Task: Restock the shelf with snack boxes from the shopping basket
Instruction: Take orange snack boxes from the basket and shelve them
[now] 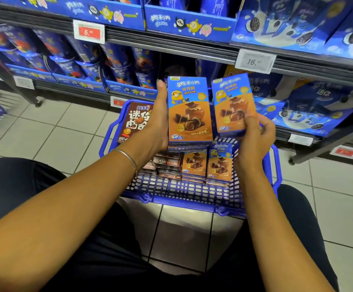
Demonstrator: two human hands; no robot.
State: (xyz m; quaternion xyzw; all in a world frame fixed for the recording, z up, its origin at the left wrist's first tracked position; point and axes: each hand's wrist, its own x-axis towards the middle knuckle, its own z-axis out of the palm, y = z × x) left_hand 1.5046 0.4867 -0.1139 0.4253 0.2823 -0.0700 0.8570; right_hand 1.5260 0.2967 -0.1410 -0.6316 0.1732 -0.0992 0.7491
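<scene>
My left hand (159, 121) grips a stack of blue-and-orange snack boxes (189, 110) by its left side, held upright above the blue shopping basket (184, 190). To its right, my right hand (255, 133) pinches one more box of the same kind (233, 104) at its lower right corner. More of these boxes (208, 162) lie in the basket beside dark brown boxes (167, 163). A brown cookie box (136, 121) leans at the basket's far left. The shelf (171, 48) rises right behind, with a dark gap (175, 66) in the lower row.
Blue cookie packs (70, 60) fill the lower shelf on the left, and larger blue boxes (310, 102) fill it on the right. Price tags (254, 61) hang on the shelf rail. The basket stands on a white tiled floor (45, 131) between my knees.
</scene>
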